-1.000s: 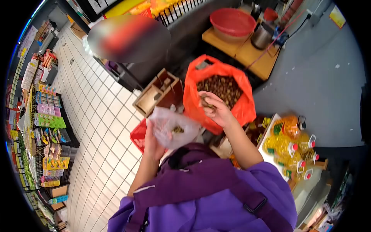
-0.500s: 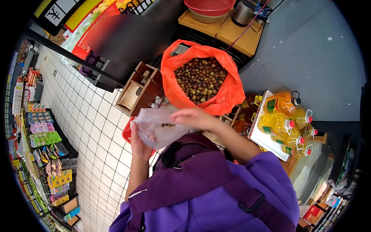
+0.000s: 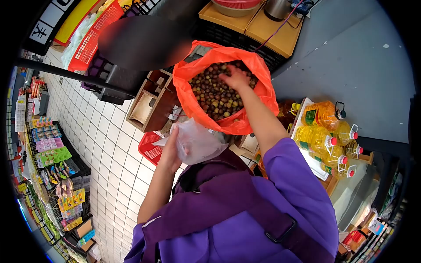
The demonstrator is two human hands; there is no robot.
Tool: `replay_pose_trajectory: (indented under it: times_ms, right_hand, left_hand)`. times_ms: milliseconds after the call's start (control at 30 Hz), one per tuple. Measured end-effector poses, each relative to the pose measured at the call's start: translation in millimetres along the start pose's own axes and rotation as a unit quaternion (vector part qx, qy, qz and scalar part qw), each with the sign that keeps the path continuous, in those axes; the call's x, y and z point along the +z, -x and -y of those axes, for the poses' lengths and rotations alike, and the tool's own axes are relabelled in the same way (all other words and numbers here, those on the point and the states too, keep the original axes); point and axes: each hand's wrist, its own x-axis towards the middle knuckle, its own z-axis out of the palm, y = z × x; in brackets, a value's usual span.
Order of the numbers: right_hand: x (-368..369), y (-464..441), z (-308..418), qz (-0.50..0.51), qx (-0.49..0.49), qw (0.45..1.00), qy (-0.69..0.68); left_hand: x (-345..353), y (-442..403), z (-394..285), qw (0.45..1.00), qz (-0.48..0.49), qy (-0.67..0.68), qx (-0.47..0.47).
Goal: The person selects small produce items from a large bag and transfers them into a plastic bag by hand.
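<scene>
A large orange-red plastic bag (image 3: 186, 94) stands with its mouth wide, full of small round brown-and-green fruits (image 3: 215, 94) that look like jujubes. Inside it, my right hand (image 3: 237, 79) touches the fruits near the far right of the heap, thumb and fingers apart. Whether a fruit lies under the fingertips is hidden. Close to my body, my left hand (image 3: 172, 151) is closed on a thin, translucent plastic bag (image 3: 199, 142), just below the near rim of the big bag. What the thin bag contains cannot be made out.
Right of the big bag, several bottles of yellow oil (image 3: 313, 138) stand on a white board. A wooden box (image 3: 151, 103) and a red basket (image 3: 149, 147) are to the left. Yellow trays (image 3: 272, 35) carry a basin (image 3: 237, 8) and a metal kettle (image 3: 276, 9) at the back.
My right hand has moved from above the thin bag into the fruits in the big bag. My left hand has shifted slightly right with the thin bag, which now looks more bunched.
</scene>
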Motion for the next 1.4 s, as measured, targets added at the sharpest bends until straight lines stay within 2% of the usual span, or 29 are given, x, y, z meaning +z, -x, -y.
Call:
replay_pose_trajectory:
  times_ms: [67,167,233,367,400,433,467,500,567,633,700,733,833,967,1033,1167,1233,1267,1400]
  right_hand:
    - [3.1,17.1,14.6,0.039,-0.058,0.997,0.033]
    - [28.7,52.8,19.3,0.04,-0.185,0.981,0.048]
    - [34.9,82.6,15.5,0.004,-0.244,0.968,0.062]
    - [0.7,111.0,2.6,0.101,-0.264,0.959,0.015]
    - [-2.0,103.3,-5.9,0.058,-0.261,0.964,-0.017]
    - [5.9,78.9,-24.2,-0.051,-0.32,0.945,-0.033]
    - [-7.8,62.6,-26.9,-0.083,-0.325,0.94,-0.066]
    - [-9.2,38.8,-36.0,-0.065,-0.301,0.941,-0.139]
    - [-6.4,3.1,-44.6,-0.081,-0.234,0.967,-0.064]
    - [2.4,-22.7,-41.0,-0.067,-0.203,0.976,-0.034]
    - [8.1,-38.1,-29.3,-0.042,-0.17,0.975,0.137]
    - [10.1,-43.0,-23.1,-0.022,-0.143,0.975,0.166]
    - [7.0,-46.3,-12.9,0.023,-0.105,0.984,0.145]
    - [-11.4,-41.6,-14.4,0.09,-0.103,0.984,0.113]
    - [-10.7,-43.2,-23.4,0.159,-0.16,0.958,0.175]
    - [-16.5,-12.6,-24.3,0.084,-0.22,0.954,0.188]
    - [-23.4,11.0,-0.4,-0.02,-0.303,0.936,0.178]
    - [-11.2,12.1,1.2,-0.039,-0.32,0.937,0.136]
    - [15.4,4.5,6.9,-0.044,-0.266,0.954,0.13]
  left_hand:
    - [-0.6,-25.2,6.8,0.998,0.021,0.023,-0.054]
    - [11.3,-37.5,6.6,0.998,0.043,0.021,-0.051]
    - [14.1,-39.1,6.1,0.997,0.045,0.025,-0.063]
    - [0.8,-44.4,6.9,0.994,0.096,0.01,-0.054]
    - [-2.4,-44.3,8.1,0.992,0.117,0.011,-0.051]
    - [-0.9,-41.9,8.3,0.992,0.115,0.011,-0.05]
    - [3.2,-37.7,8.5,0.994,0.084,0.039,-0.051]
    - [5.7,-33.4,8.3,0.995,0.052,0.066,-0.052]
    - [4.2,-28.0,7.4,0.996,0.031,0.068,-0.054]
    - [-1.4,-21.3,4.3,0.992,0.103,0.068,-0.035]
    - [1.3,-14.9,1.8,0.995,0.072,0.066,-0.032]
    - [0.2,-13.0,1.8,0.995,0.067,0.069,-0.029]
    - [-4.8,-10.0,4.2,0.996,0.048,0.075,-0.03]
    - [-5.6,-7.3,2.2,0.995,0.049,0.084,-0.025]
    - [-9.4,-6.0,1.5,0.994,0.053,0.09,-0.024]
    - [-10.7,-5.5,-0.3,0.994,0.046,0.1,-0.02]
    - [-12.2,-4.1,-1.3,0.994,0.044,0.101,-0.02]
    - [-12.7,-3.5,-1.6,0.994,0.042,0.1,-0.02]
    - [-15.2,-1.8,-1.9,0.994,0.017,0.104,-0.014]
